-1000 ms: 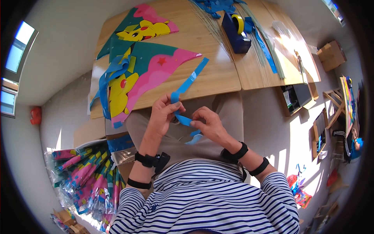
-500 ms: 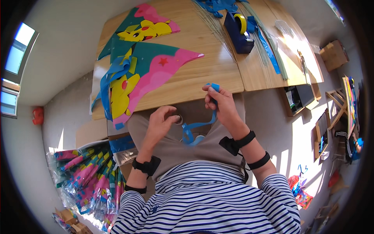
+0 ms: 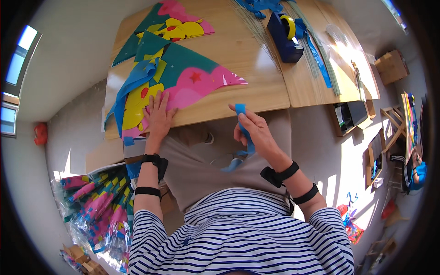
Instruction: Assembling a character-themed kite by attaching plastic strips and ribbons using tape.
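My left hand [image 3: 159, 116] lies flat with fingers spread on the near edge of a kite sail [image 3: 195, 68], green and pink with a yellow cartoon figure. Blue ribbon [image 3: 140, 75] lies in loops over the sail's left side. A second sail of the same print [image 3: 183, 28] rests behind it, partly covered. In front of the table edge, my right hand [image 3: 256, 130] pinches a strip of blue ribbon [image 3: 240, 109]. One end sticks up above the fingers, and the rest hangs down over my lap.
A dark blue tape dispenser [image 3: 286, 48] with a yellow roll stands on the wooden table [image 3: 247, 55]. Thin rods [image 3: 321, 59] and more blue ribbon lie beside it. Bundled, bagged kites [image 3: 98, 206] are on the floor at left. An open black box [image 3: 350, 114] sits below the table's right side.
My left hand has moved up and left from above my lap onto the sail, which has shifted slightly. My right hand keeps the ribbon, its end now sticking up higher.
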Motion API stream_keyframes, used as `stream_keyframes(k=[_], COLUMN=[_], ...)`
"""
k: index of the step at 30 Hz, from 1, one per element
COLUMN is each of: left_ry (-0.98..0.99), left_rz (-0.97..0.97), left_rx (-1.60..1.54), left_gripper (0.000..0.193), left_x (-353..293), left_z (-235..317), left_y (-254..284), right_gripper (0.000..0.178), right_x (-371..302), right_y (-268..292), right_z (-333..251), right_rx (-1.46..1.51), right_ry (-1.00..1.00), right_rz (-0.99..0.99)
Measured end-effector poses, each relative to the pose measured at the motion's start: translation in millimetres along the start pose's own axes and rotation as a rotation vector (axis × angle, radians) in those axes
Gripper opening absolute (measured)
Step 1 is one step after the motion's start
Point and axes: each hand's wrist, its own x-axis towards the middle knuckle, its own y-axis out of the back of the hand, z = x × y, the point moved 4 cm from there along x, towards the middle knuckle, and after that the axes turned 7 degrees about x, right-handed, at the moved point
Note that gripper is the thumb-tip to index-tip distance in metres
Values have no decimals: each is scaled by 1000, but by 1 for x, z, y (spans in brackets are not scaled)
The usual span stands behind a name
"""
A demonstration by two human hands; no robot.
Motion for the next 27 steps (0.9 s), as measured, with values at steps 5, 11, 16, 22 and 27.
stream_keyframes(k=[5, 11, 16, 22, 27], left_ry=[-37, 209, 362, 352, 422], left_rz=[-27, -169, -660, -343, -213], left_rx=[22, -1017, -2005, -1867, -1722], left_gripper=[66, 46, 28, 15, 12], left_x=[5, -30, -64, -49, -48], left_z=[-13, 56, 153, 161, 158], left_y=[27, 45, 66, 74, 73], right_gripper=[43, 36, 29, 26, 27], right_x=[3, 5, 1, -16, -28], right_y=[-5, -20, -24, -6, -6], right_z=[7, 5, 15, 25, 18], right_rx=[26, 91, 85, 6, 29], right_ry=[-3, 1, -2, -68, -47], right_rz=[-50, -125, -149, -157, -192])
